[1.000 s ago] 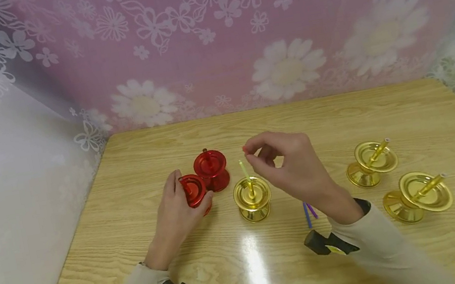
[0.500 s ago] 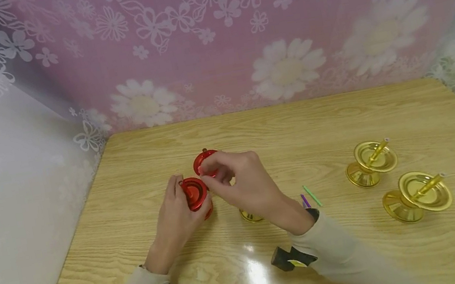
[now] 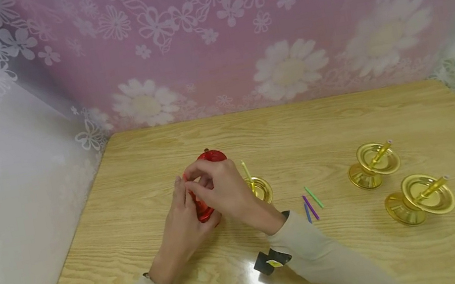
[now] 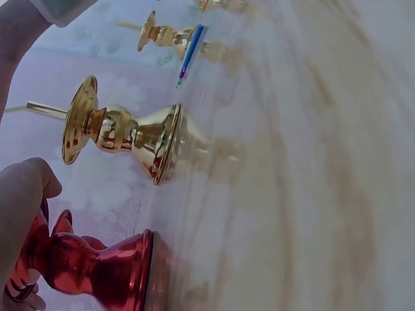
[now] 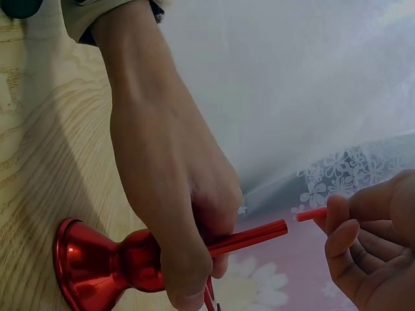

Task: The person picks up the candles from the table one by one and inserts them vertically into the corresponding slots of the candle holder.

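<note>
My left hand (image 3: 182, 225) grips a red candle holder (image 5: 91, 259) around its dish, the base standing on the table. My right hand (image 3: 228, 189) pinches a thin red candle (image 5: 311, 214) between thumb and forefinger. In the right wrist view, the candle's end points at the mouth of the holder's red tube, a small gap between them. Just behind, partly covered by the right hand, is a second red holder (image 3: 213, 154). To the right stands a gold candle holder (image 4: 117, 129) with a yellow-green candle (image 3: 246, 169) in its tube, leaning slightly.
Green (image 3: 314, 197), purple (image 3: 311, 207) and blue (image 3: 308, 214) candles lie on the wooden table (image 3: 320, 267). Two more gold candle holders, a farther one (image 3: 366, 179) and a nearer one (image 3: 406, 210), stand at the right. A flowered pink cloth (image 3: 217, 83) rises behind the table.
My right hand has moved left and slightly down with the red candle, from beside the gold holder to over the red one. My left hand keeps its hold on the red holder.
</note>
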`<move>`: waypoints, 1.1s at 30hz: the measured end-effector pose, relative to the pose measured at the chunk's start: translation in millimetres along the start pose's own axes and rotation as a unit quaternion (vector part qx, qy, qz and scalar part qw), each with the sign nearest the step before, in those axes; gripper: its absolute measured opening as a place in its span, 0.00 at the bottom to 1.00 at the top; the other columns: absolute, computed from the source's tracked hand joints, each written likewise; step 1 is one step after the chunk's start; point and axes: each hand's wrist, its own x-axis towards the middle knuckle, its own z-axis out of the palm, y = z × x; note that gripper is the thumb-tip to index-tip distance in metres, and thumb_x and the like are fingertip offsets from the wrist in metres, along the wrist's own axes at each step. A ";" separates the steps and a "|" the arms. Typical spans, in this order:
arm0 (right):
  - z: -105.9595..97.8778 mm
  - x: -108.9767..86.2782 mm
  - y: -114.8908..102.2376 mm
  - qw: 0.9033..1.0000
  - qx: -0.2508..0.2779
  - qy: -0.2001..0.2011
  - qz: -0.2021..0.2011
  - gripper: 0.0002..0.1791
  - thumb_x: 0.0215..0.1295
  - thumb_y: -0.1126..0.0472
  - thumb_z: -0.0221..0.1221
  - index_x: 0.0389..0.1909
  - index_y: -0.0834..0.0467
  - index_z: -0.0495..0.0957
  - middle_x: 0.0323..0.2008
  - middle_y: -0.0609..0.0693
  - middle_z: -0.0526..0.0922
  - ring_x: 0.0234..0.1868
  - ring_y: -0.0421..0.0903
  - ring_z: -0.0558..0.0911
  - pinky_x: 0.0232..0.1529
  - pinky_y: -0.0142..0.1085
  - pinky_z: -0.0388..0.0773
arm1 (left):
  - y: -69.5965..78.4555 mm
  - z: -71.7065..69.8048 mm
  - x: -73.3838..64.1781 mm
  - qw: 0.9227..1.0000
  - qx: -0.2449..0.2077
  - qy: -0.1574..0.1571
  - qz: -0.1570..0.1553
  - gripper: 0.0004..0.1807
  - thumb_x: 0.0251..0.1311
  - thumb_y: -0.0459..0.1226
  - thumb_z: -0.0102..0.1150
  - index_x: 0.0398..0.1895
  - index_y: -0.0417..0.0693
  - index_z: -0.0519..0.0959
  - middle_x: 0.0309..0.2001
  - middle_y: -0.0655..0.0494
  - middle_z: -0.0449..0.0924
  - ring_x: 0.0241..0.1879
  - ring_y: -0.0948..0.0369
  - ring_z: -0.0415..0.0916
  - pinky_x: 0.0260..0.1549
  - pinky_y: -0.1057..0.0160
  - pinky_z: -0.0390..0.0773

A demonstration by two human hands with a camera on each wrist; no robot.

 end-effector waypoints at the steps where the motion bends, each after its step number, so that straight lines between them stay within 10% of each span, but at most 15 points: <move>1: 0.2 0.0 0.2 1.000 0.000 -0.005 0.002 0.06 0.59 0.71 0.64 0.37 0.66 0.82 0.33 0.54 0.86 0.23 0.40 0.82 0.26 0.24 0.78 | 0.1 -0.1 -0.9 1.000 0.002 0.001 0.003 0.48 0.50 0.46 0.67 0.67 0.25 0.59 0.69 0.32 0.55 0.66 0.31 0.54 0.56 0.41 0.69; 33: 1.5 -2.3 8.9 0.999 -0.030 -0.028 -0.013 0.06 0.60 0.70 0.64 0.38 0.65 0.83 0.34 0.53 0.86 0.23 0.38 0.81 0.26 0.23 0.77 | 4.7 -3.7 -2.3 0.997 0.060 -0.047 -0.025 0.50 0.55 0.51 0.64 0.70 0.25 0.55 0.69 0.24 0.52 0.69 0.33 0.50 0.62 0.42 0.63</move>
